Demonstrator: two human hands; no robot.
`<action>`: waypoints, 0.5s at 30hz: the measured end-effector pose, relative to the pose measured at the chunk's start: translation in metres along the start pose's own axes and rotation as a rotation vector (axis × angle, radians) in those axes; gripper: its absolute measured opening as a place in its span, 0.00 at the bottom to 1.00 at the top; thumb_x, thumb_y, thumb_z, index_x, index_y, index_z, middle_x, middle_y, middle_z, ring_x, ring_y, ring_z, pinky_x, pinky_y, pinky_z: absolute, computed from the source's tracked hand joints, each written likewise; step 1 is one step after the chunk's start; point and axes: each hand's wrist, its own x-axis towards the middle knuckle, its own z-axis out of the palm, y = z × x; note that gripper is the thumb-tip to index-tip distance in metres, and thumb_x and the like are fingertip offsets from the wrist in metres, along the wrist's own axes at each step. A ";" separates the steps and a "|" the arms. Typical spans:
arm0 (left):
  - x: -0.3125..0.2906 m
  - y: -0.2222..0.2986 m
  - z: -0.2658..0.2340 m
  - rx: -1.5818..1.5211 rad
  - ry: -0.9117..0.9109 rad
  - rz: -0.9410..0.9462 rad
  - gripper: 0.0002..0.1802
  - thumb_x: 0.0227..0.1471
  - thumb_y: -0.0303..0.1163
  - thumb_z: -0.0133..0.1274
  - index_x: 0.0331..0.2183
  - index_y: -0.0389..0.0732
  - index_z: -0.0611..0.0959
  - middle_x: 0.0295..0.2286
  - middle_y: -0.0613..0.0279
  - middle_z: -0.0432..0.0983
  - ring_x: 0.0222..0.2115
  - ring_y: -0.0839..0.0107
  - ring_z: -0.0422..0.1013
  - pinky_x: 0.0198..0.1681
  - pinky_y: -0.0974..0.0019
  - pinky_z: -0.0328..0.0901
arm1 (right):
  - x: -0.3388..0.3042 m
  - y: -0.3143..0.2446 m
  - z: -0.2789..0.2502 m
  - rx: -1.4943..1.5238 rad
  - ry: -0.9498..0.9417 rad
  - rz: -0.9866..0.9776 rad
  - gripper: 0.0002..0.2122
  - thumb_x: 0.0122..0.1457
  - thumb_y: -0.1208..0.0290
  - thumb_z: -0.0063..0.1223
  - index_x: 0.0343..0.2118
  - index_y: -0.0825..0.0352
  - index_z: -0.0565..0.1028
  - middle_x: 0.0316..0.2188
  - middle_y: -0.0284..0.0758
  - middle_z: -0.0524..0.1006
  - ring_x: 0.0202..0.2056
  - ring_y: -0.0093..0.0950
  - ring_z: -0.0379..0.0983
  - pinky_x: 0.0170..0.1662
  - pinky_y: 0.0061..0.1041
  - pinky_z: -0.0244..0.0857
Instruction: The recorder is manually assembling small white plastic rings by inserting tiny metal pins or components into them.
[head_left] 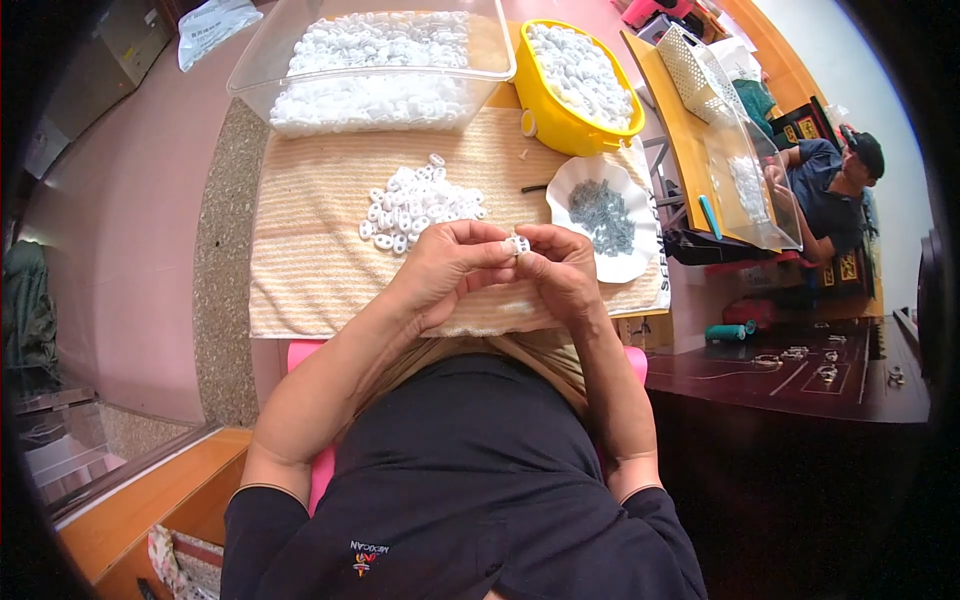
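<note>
Fingertips of my left hand (pixel 447 268) and my right hand (pixel 565 275) meet over the near part of the towel, pinching a small white plastic piece (pixel 519 245) between them. It seems to have dark holes, but the fingers hide much of it. Just beyond my left hand lies a loose pile of white oval plastic pieces with holes (pixel 415 205). To the right of my right hand, a white wavy-rimmed plate (pixel 640 262) carries a heap of small grey translucent parts (pixel 606 217).
A striped towel (pixel 310 285) covers the table. At its far side stand a clear bin (pixel 380 85) and a yellow tub (pixel 585 137), both full of white pieces. A thin black tool (pixel 534 188) lies beside the plate. Another person (pixel 830 190) sits at a table on the right.
</note>
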 end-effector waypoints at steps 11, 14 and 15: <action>-0.001 -0.003 0.003 -0.109 -0.044 -0.031 0.07 0.51 0.26 0.59 0.33 0.37 0.78 0.30 0.62 0.77 0.30 0.75 0.75 0.37 0.73 0.74 | 0.001 0.000 0.002 -0.022 -0.011 -0.094 0.14 0.51 0.83 0.60 0.42 0.71 0.77 0.39 0.37 0.76 0.38 0.25 0.74 0.43 0.20 0.70; -0.001 -0.003 0.004 -0.123 -0.091 -0.030 0.06 0.52 0.27 0.58 0.32 0.38 0.78 0.30 0.64 0.76 0.31 0.76 0.74 0.37 0.74 0.73 | 0.003 0.001 0.003 -0.076 -0.030 -0.182 0.14 0.51 0.83 0.60 0.42 0.72 0.77 0.41 0.36 0.73 0.40 0.23 0.71 0.44 0.19 0.68; -0.001 -0.004 0.003 -0.123 -0.100 -0.027 0.06 0.52 0.28 0.58 0.31 0.38 0.78 0.30 0.64 0.76 0.31 0.76 0.74 0.37 0.74 0.73 | 0.004 0.001 0.003 -0.095 -0.048 -0.216 0.14 0.51 0.83 0.59 0.42 0.73 0.76 0.41 0.35 0.72 0.41 0.22 0.70 0.44 0.19 0.67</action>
